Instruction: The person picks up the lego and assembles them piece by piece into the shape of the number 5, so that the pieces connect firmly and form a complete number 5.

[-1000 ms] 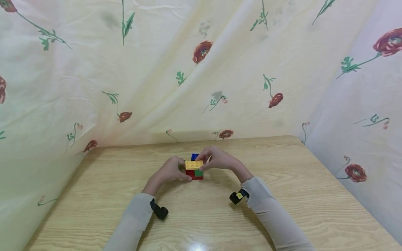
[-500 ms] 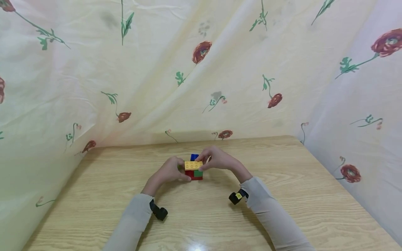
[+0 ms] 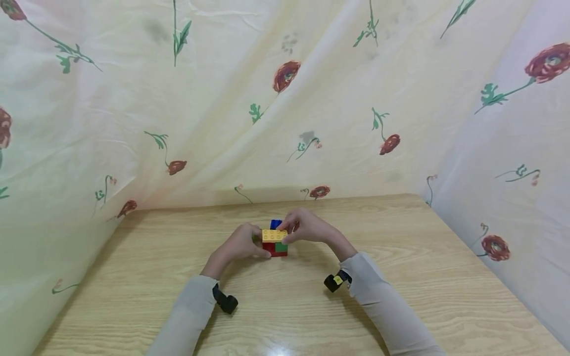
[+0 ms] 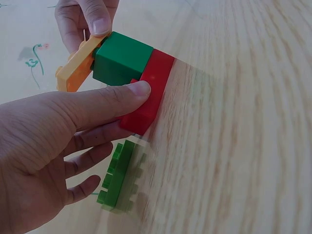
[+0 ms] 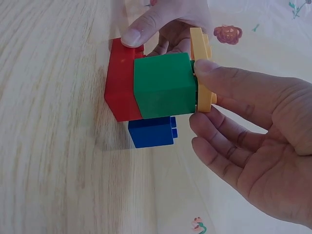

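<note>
A small stack of toy building bricks stands on the table. Its base is a red brick (image 4: 155,95), held at one end by my left hand (image 3: 240,243), thumb on the near face and fingers behind. On the red one sits a tall green brick (image 5: 165,85). Over that lies a thin yellow-orange brick (image 3: 270,235), whose right end my right hand (image 3: 307,226) pinches between thumb and fingers. Green studs show in a narrow gap beneath the yellow-orange brick in the left wrist view, where it looks slightly tilted.
Behind the stack stands a blue brick (image 5: 152,132). A thin green brick (image 4: 118,176) lies beside the left hand's fingers. The wooden table (image 3: 285,306) ends at a flowered cloth (image 3: 222,99) at the back and sides.
Both hands keep their grip on the stack in the same place. Only a slight shift of the head view shows.
</note>
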Available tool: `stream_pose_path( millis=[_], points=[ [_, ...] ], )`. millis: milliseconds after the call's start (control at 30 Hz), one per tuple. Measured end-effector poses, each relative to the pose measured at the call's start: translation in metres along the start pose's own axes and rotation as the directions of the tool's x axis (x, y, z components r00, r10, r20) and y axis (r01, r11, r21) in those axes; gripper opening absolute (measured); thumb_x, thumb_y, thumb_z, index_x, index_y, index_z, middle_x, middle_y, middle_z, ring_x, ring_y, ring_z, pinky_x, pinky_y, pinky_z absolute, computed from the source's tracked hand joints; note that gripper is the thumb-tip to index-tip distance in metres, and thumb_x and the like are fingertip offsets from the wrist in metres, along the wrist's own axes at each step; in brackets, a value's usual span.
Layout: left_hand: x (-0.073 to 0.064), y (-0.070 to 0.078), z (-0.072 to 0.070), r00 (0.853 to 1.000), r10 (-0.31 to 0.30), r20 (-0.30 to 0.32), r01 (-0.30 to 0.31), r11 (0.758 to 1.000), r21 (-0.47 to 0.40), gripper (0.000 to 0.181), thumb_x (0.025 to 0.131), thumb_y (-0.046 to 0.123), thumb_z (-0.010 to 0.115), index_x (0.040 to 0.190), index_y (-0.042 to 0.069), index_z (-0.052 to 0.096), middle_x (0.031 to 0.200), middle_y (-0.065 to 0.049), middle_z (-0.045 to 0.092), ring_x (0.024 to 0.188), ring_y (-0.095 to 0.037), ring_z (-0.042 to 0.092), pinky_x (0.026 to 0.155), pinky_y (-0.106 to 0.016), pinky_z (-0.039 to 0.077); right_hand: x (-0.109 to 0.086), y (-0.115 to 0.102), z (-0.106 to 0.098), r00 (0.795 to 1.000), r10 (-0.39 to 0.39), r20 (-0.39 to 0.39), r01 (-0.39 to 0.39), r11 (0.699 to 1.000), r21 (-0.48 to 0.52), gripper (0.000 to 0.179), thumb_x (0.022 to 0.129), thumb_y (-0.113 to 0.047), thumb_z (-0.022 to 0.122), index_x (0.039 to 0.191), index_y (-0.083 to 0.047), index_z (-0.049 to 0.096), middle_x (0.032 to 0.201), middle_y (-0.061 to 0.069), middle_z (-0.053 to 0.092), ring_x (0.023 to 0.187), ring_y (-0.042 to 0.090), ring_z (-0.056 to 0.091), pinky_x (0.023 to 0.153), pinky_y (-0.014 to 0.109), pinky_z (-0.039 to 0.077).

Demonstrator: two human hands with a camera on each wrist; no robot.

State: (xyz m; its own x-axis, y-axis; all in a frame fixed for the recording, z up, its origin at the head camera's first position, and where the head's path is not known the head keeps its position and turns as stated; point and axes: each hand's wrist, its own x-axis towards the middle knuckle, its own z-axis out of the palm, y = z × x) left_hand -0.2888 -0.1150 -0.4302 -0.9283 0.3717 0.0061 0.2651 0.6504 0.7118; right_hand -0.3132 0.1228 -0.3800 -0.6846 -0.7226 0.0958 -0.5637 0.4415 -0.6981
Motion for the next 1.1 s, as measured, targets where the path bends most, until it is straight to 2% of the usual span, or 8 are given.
stream_pose_path(
  millis=[567, 1100],
  points=[
    [-0.0005, -0.002, -0.0008, 1.0, 0.026, 0.012, -0.026, 1.0, -0.006, 0.028, 0.073, 0.021, 0.094, 0.091, 0.008, 0.076, 0.089, 0.0, 0.07, 0.08, -0.016, 0.054, 0.071, -0.029, 0.045, -0.001, -0.0009, -0.001, 1.0, 0.007, 0.009, -0.007, 1.0, -0.023, 0.027, 0.086, -0.01, 0.081, 0.112, -0.005, 0.078, 0.101, 0.008, 0.071, 0.084, 0.013, 0.063, 0.082, 0.026, 0.056],
    [0.0004, -0.0025, -0.0011, 1.0, 0.028, 0.011, -0.028, 0.999, -0.017, 0.029, 0.073, 0.02, 0.094, 0.093, 0.007, 0.076, 0.09, -0.001, 0.072, 0.08, -0.015, 0.055, 0.071, -0.029, 0.046, 0.0005, -0.0032, 0.0008, 1.0, 0.027, -0.003, -0.027, 0.998, -0.05, 0.027, 0.085, -0.01, 0.082, 0.111, -0.005, 0.078, 0.099, 0.007, 0.069, 0.085, 0.013, 0.061, 0.082, 0.027, 0.055]
  ],
)
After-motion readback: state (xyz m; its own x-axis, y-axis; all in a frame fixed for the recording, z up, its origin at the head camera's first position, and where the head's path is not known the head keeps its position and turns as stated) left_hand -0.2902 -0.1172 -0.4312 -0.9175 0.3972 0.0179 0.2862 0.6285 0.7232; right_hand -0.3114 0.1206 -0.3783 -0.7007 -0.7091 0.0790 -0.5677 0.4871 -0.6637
